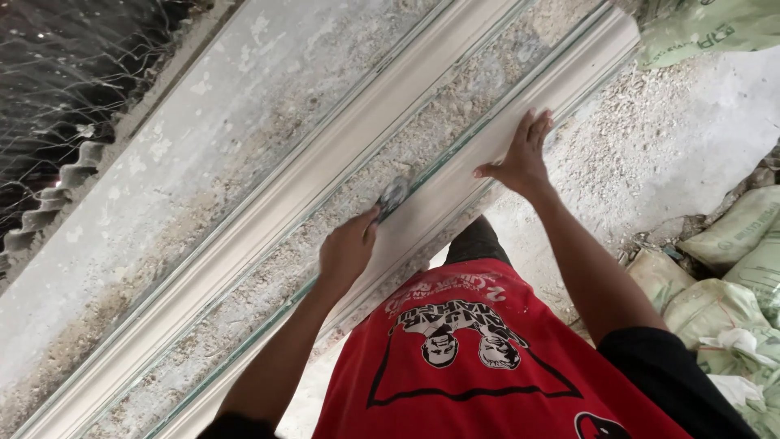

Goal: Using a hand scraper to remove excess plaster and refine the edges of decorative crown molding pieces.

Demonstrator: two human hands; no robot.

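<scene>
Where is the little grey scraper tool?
In the head view, the small grey scraper sits centre-frame in the left hand, against the long white plaster moulding.

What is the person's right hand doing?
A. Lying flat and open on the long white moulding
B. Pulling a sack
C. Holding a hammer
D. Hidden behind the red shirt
A. The right hand lies with its fingers spread flat on the near white moulding, holding nothing, while the left hand grips a small dark tool against the same strip.
</scene>
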